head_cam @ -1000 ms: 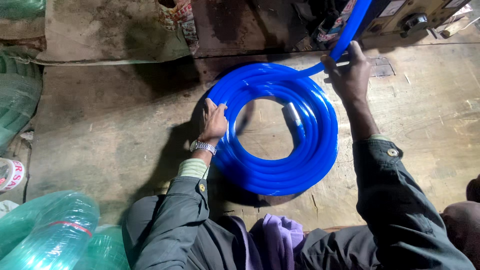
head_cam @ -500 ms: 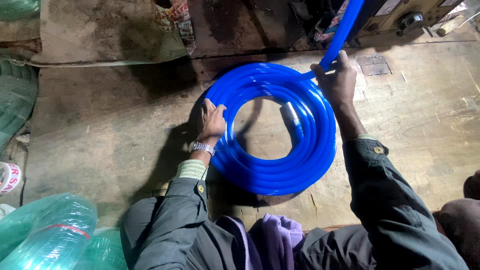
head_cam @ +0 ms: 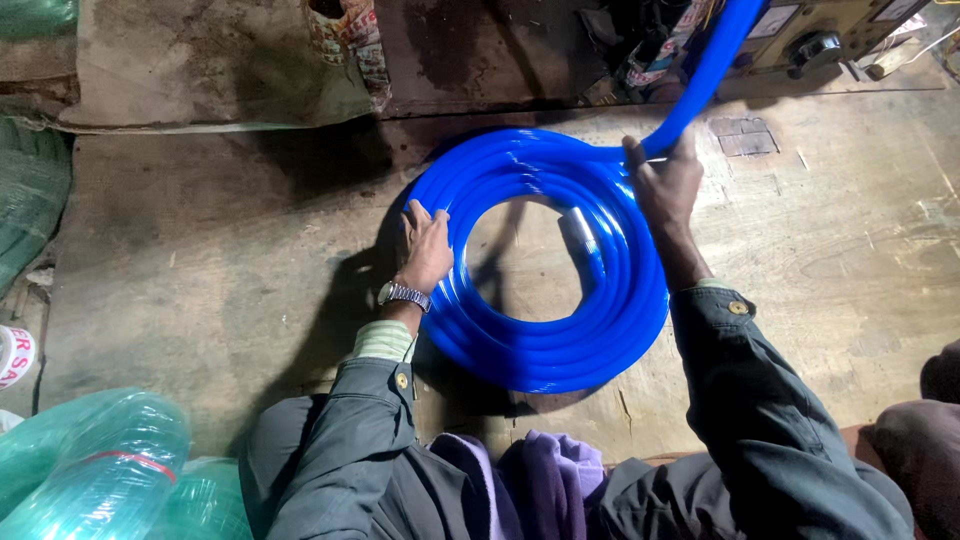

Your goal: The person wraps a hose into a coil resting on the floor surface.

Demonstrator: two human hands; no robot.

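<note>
Rolls of clear green plastic tubing (head_cam: 90, 460) lay at the wooden floor's (head_cam: 200, 260) lower left corner. The left hand (head_cam: 428, 245) pressed flat, fingers spread, on the left side of the coiled glossy blue plastic hose (head_cam: 545, 345), seemingly pinning the loops. At the coil's upper right, the right hand (head_cam: 665, 185) clasped the free length, guiding it onto the coil.

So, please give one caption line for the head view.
Left hand steadies blue hose coil; right hand grips the hose.
</note>
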